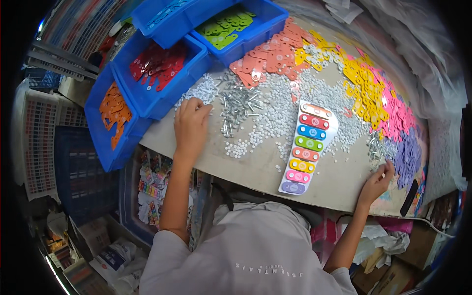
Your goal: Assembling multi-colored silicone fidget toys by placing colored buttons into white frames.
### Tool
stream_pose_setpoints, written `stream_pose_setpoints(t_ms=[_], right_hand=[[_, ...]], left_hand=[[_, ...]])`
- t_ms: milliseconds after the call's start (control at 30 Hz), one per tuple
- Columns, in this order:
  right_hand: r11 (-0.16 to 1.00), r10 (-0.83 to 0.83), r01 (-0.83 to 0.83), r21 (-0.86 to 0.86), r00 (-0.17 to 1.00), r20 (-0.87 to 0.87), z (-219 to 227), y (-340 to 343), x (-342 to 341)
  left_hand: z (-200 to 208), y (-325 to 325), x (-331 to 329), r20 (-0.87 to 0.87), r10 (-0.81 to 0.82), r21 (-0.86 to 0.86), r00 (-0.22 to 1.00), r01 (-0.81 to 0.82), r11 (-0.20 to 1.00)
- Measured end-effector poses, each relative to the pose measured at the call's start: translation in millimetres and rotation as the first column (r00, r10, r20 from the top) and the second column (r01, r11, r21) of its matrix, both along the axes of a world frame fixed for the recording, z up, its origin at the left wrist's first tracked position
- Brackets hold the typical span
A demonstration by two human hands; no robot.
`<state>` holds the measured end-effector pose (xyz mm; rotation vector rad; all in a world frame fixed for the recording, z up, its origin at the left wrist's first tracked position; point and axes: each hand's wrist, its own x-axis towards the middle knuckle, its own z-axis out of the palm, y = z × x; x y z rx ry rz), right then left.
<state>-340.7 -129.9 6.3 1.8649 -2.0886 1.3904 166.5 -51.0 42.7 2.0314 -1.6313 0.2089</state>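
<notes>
A person in a grey shirt sits at a beige tabletop strewn with small coloured parts, seen from above. Picture a clock face centred on the white panel, with twelve pointing away from the person. The panel lies flat, its narrow end tipped slightly toward seven, and carries a column of eight coloured bars: orange, red, blue, green, salmon, yellow, pink and purple from far to near. White dots mark bar ends.

The left hand rests between nine and ten o'clock, its fingers loosely bent at the edge of a heap of small white pieces; whether they pinch one cannot be told. The right hand is at four o'clock, fingers curled beside a pile of metal pins; whether they grip a pin is too small to tell.

More metal pins lie at ten o'clock. Small white discs spread thickly around twelve. Flat parts ring the far side: salmon pieces past eleven, yellow pieces between one and two, pink pieces between two and three, purple pieces at three.

Blue bins stand from nine to eleven o'clock, holding orange pieces, red pieces and green pieces.
</notes>
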Motion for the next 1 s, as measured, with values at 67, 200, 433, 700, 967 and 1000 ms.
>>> stream_pose_setpoints(t_ms=[67,200,433,700,967,1000], right_hand=[[0.998,0.062,-0.060,0.021,0.988,-0.140,1.9,12.4,5.4],[0.975,0.167,-0.143,0.169,0.976,-0.136,6.9,34.6,20.7],[0.911,0.351,-0.401,0.102,0.879,0.323,26.8,64.5,87.0],[0.731,0.627,-0.668,0.137,0.737,0.253,52.1,92.5,139.7],[0.692,0.687,-0.710,0.131,0.703,0.184,43.4,101.2,139.3],[0.692,0.698,-0.711,0.127,0.703,0.139,43.8,101.8,139.4]], left_hand=[[-2.9,0.7,3.9,0.041,-0.030,0.042,0.999,0.029,0.999],[-1.9,-1.9,1.6,0.074,-0.017,0.050,0.997,0.014,0.999],[5.3,1.0,-8.7,-0.056,0.030,-0.134,0.998,-0.038,0.990],[11.8,19.6,-78.9,-0.480,-0.257,-0.142,0.839,0.215,0.966],[17.0,34.7,-116.8,-0.695,-0.071,0.152,0.715,0.243,0.958],[17.1,38.6,-120.4,-0.851,-0.010,0.166,0.525,0.286,0.944]])
